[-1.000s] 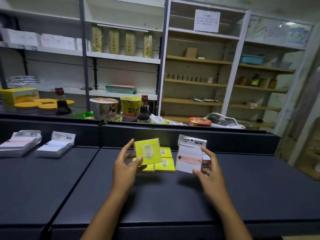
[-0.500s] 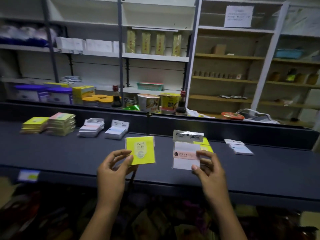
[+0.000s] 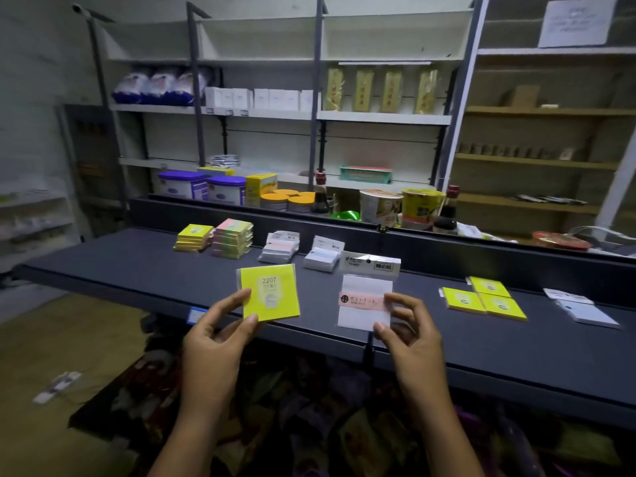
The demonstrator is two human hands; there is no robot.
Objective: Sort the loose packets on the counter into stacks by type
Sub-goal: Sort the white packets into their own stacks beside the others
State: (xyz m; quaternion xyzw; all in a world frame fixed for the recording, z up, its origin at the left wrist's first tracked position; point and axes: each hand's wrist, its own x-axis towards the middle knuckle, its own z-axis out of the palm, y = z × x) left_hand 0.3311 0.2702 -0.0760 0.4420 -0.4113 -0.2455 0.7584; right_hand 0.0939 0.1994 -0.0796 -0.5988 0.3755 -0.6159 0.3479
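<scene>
My left hand [image 3: 220, 328] pinches a yellow packet [image 3: 272, 296] marked 2207, held above the counter's front edge. My right hand [image 3: 409, 332] holds a clear white packet with a pink label [image 3: 366, 297]. On the dark counter [image 3: 137, 266] at the back stand four stacks: yellow packets [image 3: 193, 237], pink-green packets [image 3: 232, 238], white packets with pink labels [image 3: 279, 251] and white packets with blue labels [image 3: 322, 254]. Three loose yellow packets [image 3: 485, 299] lie to the right. Further right lie loose white packets [image 3: 581, 308].
A raised dark ledge [image 3: 481, 249] runs behind the counter. Tubs, jars, bottles and cup noodles [image 3: 380, 204] stand beyond it, with shelving behind. Below the counter's front edge are coloured goods in a dim bin [image 3: 327, 425]. The floor [image 3: 51, 356] shows at the left.
The view has swung left and pulled back, bringing the four stacks into sight. Both hands kept their packets and moved left along the counter, away from the loose yellow packets.
</scene>
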